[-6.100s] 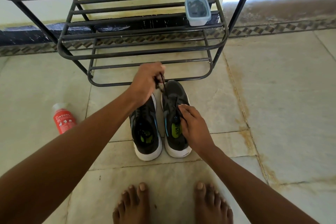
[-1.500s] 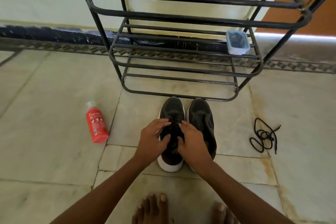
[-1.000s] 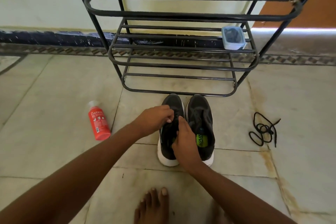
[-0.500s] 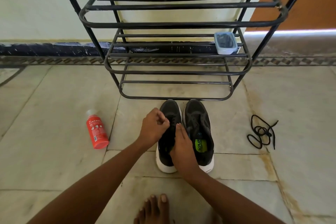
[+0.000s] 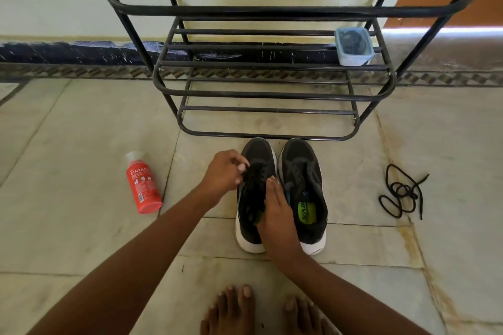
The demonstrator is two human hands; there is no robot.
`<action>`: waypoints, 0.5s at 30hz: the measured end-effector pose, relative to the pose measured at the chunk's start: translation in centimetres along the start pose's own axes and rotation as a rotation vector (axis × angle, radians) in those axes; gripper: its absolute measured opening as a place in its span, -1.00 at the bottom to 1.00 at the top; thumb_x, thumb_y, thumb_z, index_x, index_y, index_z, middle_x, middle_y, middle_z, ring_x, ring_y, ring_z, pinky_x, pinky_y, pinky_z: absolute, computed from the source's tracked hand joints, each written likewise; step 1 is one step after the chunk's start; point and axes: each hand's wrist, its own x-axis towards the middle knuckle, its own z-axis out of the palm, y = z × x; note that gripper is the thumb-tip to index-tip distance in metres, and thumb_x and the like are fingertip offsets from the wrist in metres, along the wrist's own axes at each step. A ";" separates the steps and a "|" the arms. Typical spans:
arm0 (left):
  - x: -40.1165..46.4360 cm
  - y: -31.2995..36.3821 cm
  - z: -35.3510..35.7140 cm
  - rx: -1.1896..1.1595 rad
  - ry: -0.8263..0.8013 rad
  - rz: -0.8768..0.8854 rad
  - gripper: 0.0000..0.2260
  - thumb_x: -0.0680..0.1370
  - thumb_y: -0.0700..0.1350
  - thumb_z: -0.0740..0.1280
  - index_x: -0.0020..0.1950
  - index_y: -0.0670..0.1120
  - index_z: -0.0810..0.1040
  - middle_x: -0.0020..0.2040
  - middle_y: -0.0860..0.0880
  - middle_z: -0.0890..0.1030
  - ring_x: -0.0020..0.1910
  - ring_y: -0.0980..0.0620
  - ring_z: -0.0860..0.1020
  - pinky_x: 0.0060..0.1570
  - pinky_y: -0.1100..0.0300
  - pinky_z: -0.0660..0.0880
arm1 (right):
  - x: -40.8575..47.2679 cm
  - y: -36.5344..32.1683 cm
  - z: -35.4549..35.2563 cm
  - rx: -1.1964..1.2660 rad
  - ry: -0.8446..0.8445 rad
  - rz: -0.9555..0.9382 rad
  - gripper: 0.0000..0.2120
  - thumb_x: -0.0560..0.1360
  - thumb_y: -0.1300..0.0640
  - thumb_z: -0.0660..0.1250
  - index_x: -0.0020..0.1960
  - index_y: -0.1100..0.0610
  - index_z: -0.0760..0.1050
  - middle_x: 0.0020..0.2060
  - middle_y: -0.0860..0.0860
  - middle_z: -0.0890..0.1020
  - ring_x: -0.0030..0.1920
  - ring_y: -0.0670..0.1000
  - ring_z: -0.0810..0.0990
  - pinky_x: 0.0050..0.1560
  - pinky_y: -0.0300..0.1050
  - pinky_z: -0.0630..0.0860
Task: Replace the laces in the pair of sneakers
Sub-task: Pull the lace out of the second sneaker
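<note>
I see the left hand (image 5: 224, 171) pinching the lace (image 5: 254, 171) on the left sneaker (image 5: 254, 193). Right hand (image 5: 277, 212), fingers straight and together, rests on that shoe beside the right sneaker (image 5: 303, 187).

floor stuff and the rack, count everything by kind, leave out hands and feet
sneakers: 2, left one and right one
loose black lace: 1
red bottle: 1
metal rack: 1
lidded plastic box: 1
total: 6
</note>
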 end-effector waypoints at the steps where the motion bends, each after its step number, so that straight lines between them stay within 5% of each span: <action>1: -0.1 0.0 0.1 -0.222 -0.034 -0.152 -0.79 0.68 -0.33 0.18 -0.04 -0.21 0.57 -0.29 -0.06 0.54 -0.53 0.13 0.37 -0.50 0.27 0.26 | 0.0 0.0 0.0 -0.002 0.001 0.001 -0.28 0.50 0.49 0.25 0.61 0.27 0.13 0.60 0.16 0.20 0.60 0.14 0.19 0.45 -0.34 -0.17; 4: -0.4 0.0 -0.4 -0.428 -0.230 -0.221 -0.85 0.70 -0.26 0.20 0.01 -0.22 0.54 -0.30 -0.06 0.50 -0.53 0.11 0.29 -0.52 0.27 0.16 | 0.0 0.0 -0.2 -0.008 0.006 0.004 -0.28 0.50 0.49 0.26 0.61 0.28 0.13 0.60 0.16 0.21 0.60 0.15 0.20 0.45 -0.32 -0.15; 6: -0.2 0.1 -1.2 -0.092 -0.263 -0.025 -0.88 0.63 -0.17 0.38 -0.04 -0.20 0.64 -0.35 -0.01 0.55 -0.49 0.09 0.42 -0.49 0.25 0.35 | 0.0 0.0 -0.3 -0.026 -0.003 -0.007 -0.28 0.52 0.48 0.23 0.62 0.27 0.09 0.62 0.14 0.15 0.62 0.12 0.15 0.40 -0.43 -0.21; 8: 0.2 0.3 -1.7 0.300 -0.215 0.166 -0.91 0.57 -0.12 0.48 -0.11 -0.11 0.68 -0.25 0.02 0.65 -0.27 0.06 0.61 -0.21 0.13 0.58 | 0.0 0.0 -0.3 -0.034 -0.013 -0.021 -0.29 0.54 0.46 0.22 0.63 0.25 0.05 0.63 0.13 0.11 0.64 0.11 0.09 0.40 -0.44 -0.24; 10: 0.2 0.6 -1.1 0.414 -0.135 0.201 -0.89 0.62 -0.08 0.41 -0.06 -0.10 0.61 -0.12 -0.01 0.64 -0.12 0.04 0.61 -0.04 0.10 0.56 | -0.1 0.0 -0.3 -0.036 -0.014 -0.026 -0.28 0.54 0.47 0.20 0.63 0.26 0.04 0.63 0.13 0.10 0.64 0.11 0.05 0.41 -0.40 -0.25; 15: 0.2 2.2 -0.9 -0.509 0.027 -0.188 -0.76 0.75 -0.14 0.08 -0.07 -0.10 0.41 -0.31 -0.03 0.52 -0.22 -0.04 0.52 -0.06 0.03 0.44 | -0.2 -0.1 -0.5 -0.052 -0.019 -0.023 -0.29 0.55 0.47 0.16 0.64 0.25 -0.01 0.64 0.12 0.05 0.65 0.09 0.01 0.39 -0.44 -0.30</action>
